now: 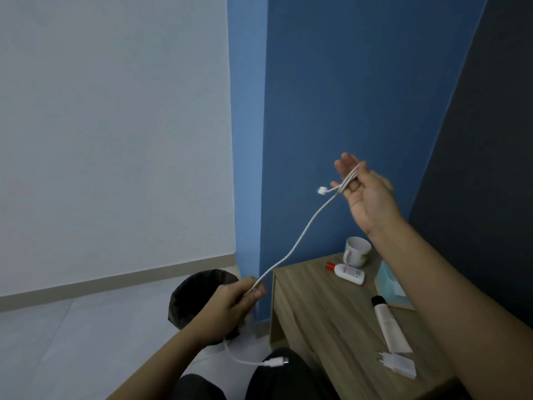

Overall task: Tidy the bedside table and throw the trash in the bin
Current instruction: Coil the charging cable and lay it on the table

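Observation:
A white charging cable (pixel 302 235) stretches between my two hands above the floor. My right hand (pixel 364 194) is raised against the blue wall, with the cable looped over its fingers and one plug end sticking out to the left. My left hand (pixel 233 301) pinches the cable lower down, over the black bin (pixel 196 295). The other plug end (pixel 277 362) dangles below my left forearm. The wooden bedside table (pixel 326 313) stands at the lower right.
On the table lie a white mug (pixel 356 251), a small white bottle with a red cap (pixel 347 273), a pale tube with a black cap (pixel 389 327), a white charger plug (pixel 399 366) and a light blue tissue box (pixel 389 284). My dark-clad knees are at the bottom.

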